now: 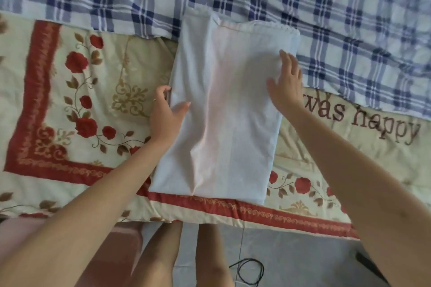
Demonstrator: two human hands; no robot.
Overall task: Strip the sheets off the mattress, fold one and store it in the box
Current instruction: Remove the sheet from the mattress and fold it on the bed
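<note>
The pale folded sheet (221, 112) lies in the middle on the floral quilt (81, 100), its far end reaching the plaid sheet (326, 7). The left hand (164, 112) pinches its left edge, thumb on top, probably to lift it for 1 more fold. The right hand (285, 84), fingers straight, presses the right side flat.

Arms outstretched; left hand (166, 113) curled, right hand (286, 82) flat.

Pale white sheet (217, 112), blue-checked cloth (326, 7), cream quilt (70, 88) with red roses
</note>
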